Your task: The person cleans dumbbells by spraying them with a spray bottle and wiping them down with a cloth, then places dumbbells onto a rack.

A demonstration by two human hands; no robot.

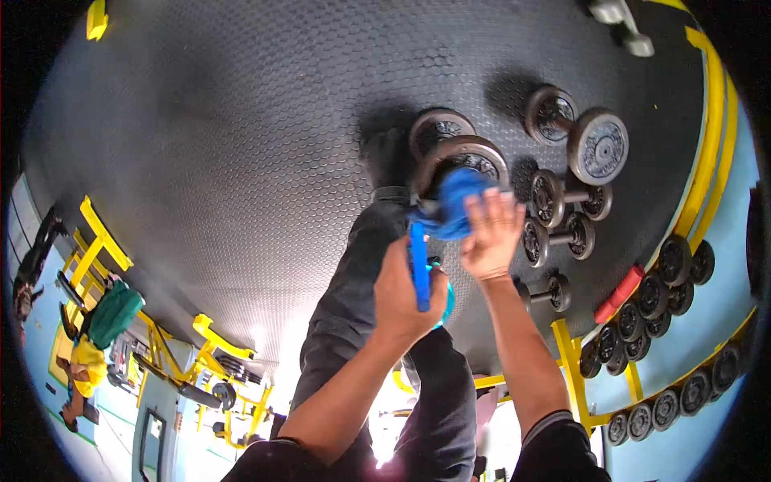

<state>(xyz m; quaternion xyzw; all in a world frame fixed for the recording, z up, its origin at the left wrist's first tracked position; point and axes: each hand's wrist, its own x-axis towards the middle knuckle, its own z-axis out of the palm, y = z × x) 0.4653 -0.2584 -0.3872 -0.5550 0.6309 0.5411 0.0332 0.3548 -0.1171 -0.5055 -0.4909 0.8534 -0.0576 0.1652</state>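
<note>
My left hand [409, 293] is wrapped round a flat blue object [420, 267], held upright in front of my legs. Right of it, my right hand [491, 234] has its fingers stretched and presses against a blue cloth [459, 201], which looks blurred. The cloth lies against the near plate of a large dumbbell [440, 132] on the floor. Something teal [446, 307] shows partly behind my left hand; its shape is mostly hidden.
More dumbbells stand on the black textured floor [241, 120], the largest [598, 146] at the right. A yellow rack [572, 373] holds rows of dumbbells. A red roller [618, 295] lies near it. A person [87, 365] in yellow is at the far left.
</note>
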